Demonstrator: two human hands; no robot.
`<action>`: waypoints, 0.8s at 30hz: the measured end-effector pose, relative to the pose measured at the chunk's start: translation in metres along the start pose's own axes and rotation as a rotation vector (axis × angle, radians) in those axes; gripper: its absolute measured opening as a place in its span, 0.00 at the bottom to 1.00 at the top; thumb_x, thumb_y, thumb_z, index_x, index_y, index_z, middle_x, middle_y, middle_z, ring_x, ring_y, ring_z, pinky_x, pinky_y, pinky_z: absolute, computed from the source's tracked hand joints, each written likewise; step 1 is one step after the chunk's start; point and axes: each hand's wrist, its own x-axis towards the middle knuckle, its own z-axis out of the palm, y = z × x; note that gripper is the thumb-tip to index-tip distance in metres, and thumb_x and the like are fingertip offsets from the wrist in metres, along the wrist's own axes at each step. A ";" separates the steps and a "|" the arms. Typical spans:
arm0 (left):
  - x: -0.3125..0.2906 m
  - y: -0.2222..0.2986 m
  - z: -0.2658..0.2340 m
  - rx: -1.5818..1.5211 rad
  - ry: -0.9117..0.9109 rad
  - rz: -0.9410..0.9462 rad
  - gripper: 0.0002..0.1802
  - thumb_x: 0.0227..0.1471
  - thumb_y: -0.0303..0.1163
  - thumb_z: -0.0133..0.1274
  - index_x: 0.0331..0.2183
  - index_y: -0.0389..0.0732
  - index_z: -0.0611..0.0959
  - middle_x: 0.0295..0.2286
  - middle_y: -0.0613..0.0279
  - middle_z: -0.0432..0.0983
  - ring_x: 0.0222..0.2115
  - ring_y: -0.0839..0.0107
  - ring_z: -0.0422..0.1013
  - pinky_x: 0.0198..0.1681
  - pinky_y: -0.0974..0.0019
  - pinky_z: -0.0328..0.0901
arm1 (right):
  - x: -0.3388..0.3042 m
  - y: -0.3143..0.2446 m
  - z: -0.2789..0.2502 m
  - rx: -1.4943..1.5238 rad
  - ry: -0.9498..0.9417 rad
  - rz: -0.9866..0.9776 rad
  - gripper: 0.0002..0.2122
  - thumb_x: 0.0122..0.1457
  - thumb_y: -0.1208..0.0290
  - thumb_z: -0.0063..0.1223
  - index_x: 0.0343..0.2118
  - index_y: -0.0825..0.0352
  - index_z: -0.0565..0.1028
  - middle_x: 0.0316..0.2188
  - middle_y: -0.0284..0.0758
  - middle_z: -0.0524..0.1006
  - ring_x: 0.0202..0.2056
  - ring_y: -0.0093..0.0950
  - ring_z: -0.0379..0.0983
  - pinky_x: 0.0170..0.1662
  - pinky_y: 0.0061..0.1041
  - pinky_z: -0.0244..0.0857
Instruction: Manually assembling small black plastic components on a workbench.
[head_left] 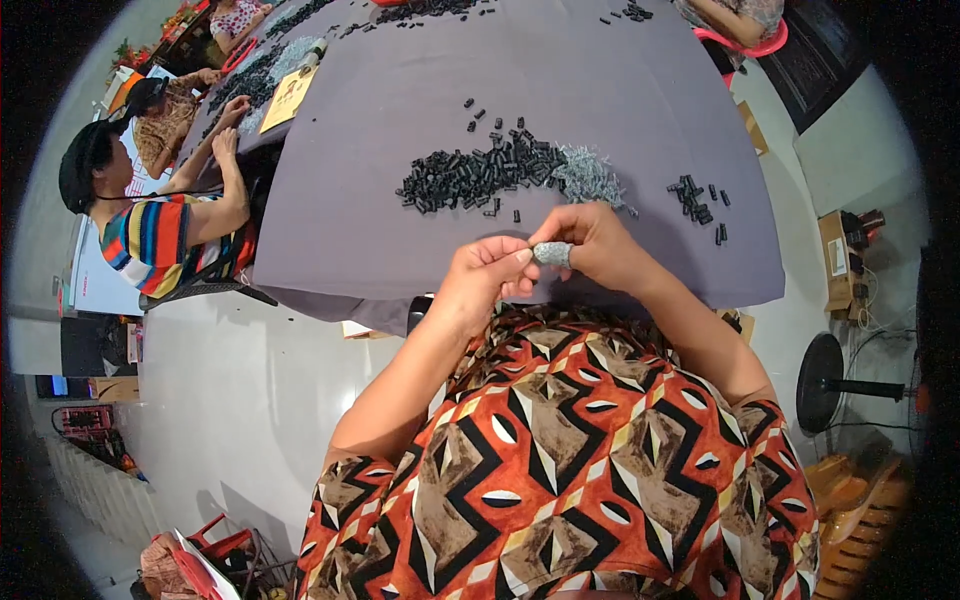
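Observation:
My left hand (490, 272) and my right hand (597, 243) meet above the table's near edge, both with fingers pinched together. Between them sits a short grey, rough-looking wrap (553, 254); whether it covers a finger of my right hand or is held by it, I cannot tell. My left thumb and fingertips press at its left end, on something too small to make out. Just beyond lies a heap of small black cylindrical pieces (480, 172), touching a pile of thin clear or silvery pieces (588, 176) on its right. A smaller group of black pieces (692, 200) lies farther right.
A grey cloth (350, 200) covers the table. More black pieces (425, 10) lie at its far end. At left, a person in a striped shirt (150, 235) works beside others, near a yellow card (288, 100). A black round-based stand (822, 382) is at right.

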 end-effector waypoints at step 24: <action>0.002 0.003 0.008 0.131 0.042 0.156 0.06 0.59 0.26 0.50 0.38 0.35 0.77 0.26 0.64 0.78 0.24 0.80 0.72 0.30 0.76 0.67 | -0.003 -0.016 0.003 -0.899 0.077 -0.283 0.07 0.57 0.68 0.47 0.31 0.66 0.70 0.28 0.43 0.75 0.33 0.47 0.73 0.34 0.40 0.65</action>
